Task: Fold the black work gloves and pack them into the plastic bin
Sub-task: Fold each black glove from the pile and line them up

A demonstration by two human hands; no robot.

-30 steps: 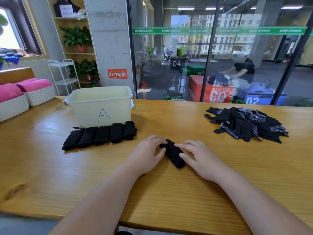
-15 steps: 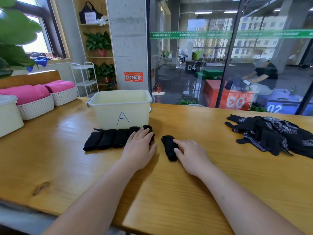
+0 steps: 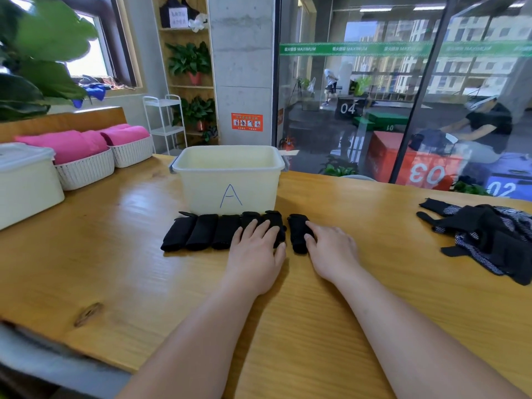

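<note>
My right hand [image 3: 331, 251] lies flat against the soft, light folded glove [image 3: 298, 233], grip open; I'd pinch across its middle.

On my wooden table [image 3: 121, 254], far left, sits a white lidded container [image 3: 26, 180], and beside it two white woven baskets [image 3: 86, 171] stuffed with pink cloth [image 3: 66, 142]. Past them I see a white wire cart [image 3: 165, 122] and a shelf of potted plants [image 3: 188, 60]. An orange notice [image 3: 247, 122] hangs on the concrete pillar [image 3: 241, 67]. Through the glass I make out numbered boxes, 03 [image 3: 426, 174] and what may be 02 [image 3: 502, 188].
</note>
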